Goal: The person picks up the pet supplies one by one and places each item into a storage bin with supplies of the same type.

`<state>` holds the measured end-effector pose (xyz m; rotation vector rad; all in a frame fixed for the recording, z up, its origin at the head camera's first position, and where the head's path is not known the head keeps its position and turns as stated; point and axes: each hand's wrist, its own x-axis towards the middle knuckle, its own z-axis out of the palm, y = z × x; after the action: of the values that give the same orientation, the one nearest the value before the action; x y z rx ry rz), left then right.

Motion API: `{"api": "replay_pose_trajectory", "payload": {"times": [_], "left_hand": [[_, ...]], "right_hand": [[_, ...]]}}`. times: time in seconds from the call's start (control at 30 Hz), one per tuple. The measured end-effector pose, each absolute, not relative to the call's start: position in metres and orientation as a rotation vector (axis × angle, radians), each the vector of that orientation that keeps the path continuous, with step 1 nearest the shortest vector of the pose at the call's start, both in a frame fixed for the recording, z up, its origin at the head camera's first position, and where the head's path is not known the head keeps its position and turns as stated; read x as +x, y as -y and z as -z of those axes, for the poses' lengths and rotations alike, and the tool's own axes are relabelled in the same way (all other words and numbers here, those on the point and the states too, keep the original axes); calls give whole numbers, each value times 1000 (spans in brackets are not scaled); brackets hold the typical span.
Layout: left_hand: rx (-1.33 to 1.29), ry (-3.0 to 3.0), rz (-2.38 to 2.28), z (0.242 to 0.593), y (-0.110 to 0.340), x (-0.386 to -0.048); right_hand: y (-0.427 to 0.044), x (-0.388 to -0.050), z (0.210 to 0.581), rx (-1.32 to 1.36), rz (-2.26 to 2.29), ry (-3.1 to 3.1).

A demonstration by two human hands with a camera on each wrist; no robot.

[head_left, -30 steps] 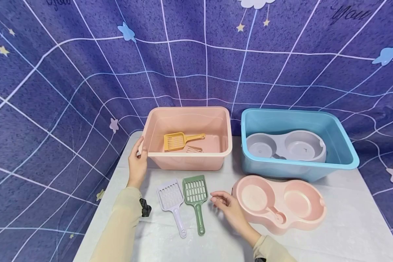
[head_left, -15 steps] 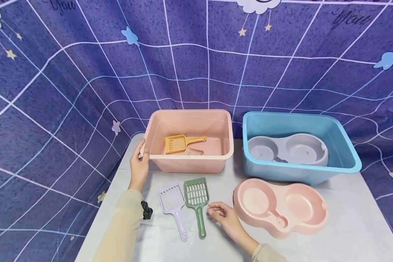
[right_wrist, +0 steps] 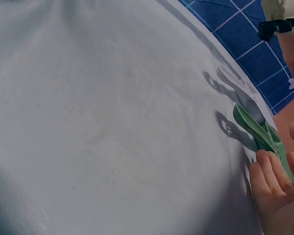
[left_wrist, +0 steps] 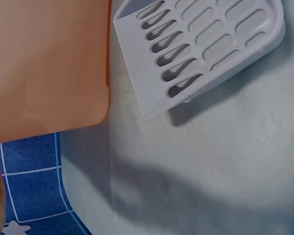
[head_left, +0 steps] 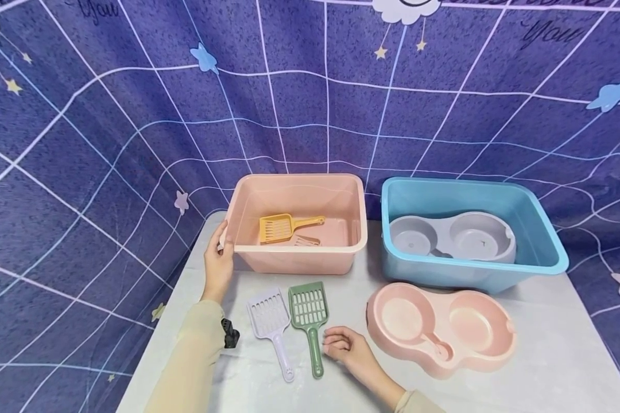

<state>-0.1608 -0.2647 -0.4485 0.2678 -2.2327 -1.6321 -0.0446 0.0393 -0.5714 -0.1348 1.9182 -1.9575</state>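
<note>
Left hand [head_left: 218, 272] grips pink bin [head_left: 299, 261]; right hand [head_left: 348, 349] relaxed, empty; yellow scoop [head_left: 277, 228] inside bin: head view only

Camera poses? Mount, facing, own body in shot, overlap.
Head: on the head, facing forward and down at the tabletop; both sleeves, left hand, right hand show.
Left wrist: on that wrist, facing the pink bin and lilac scoop; a sliver of left hand, lower left.
Right wrist: on that wrist, facing tabletop and green scoop; right hand lower right, left forearm upper right.
Shared by both wrist views: lilac scoop.
</note>
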Motion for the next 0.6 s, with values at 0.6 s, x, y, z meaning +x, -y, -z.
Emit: {"api": "replay_pose_trajectory", "payload": {"times": [0.6], "left_hand": [[248,2205,1658,452,266,-161]], "right_hand": [[-23,-41,575,-144,1970,-1794]]}}
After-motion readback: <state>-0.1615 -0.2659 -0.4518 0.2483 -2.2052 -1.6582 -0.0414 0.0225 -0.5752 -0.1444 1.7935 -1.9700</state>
